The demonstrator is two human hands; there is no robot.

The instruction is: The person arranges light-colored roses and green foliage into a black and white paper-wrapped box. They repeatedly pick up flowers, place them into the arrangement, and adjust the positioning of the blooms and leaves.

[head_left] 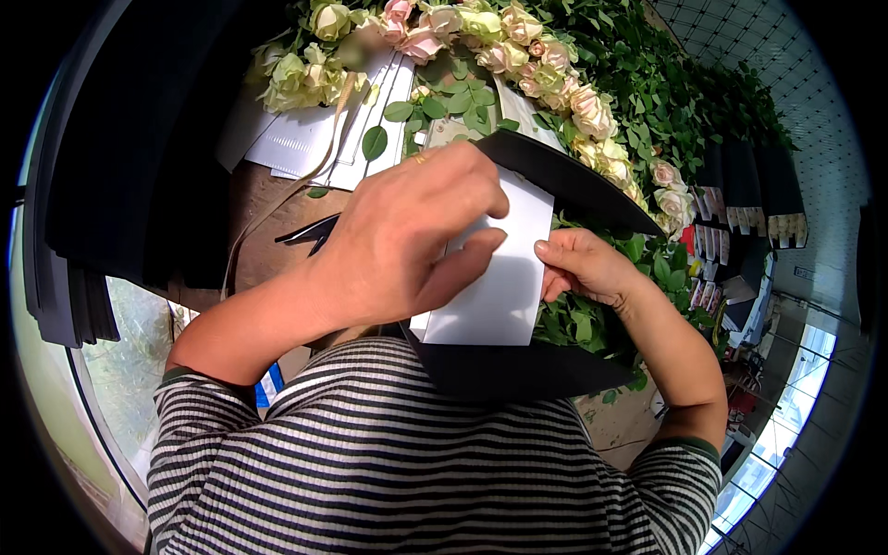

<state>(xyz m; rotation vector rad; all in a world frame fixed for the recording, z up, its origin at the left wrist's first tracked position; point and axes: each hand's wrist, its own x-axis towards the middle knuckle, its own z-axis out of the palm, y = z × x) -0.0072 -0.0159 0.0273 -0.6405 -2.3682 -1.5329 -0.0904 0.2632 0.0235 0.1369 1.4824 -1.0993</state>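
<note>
In front of my chest a white card (495, 291) lies between two black card flaps, an upper one (578, 176) angled up to the right and a lower one (523, 370) against my striped shirt. My right hand (583, 264) pinches the white card's right edge, thumb on its face. My left hand (416, 231) is curled over the card's left part, thumb and forefinger bent with a gap between them; what its other fingers hold is hidden.
Pale pink and cream roses (504, 51) ring green foliage (638, 65) on the wooden table (264, 203). White sheets (287, 143), a tan ribbon (328, 157) and black scissors (310, 231) lie beyond my left arm. Large black sheets (120, 139) stand at left; more black sheets (763, 176) stand far right.
</note>
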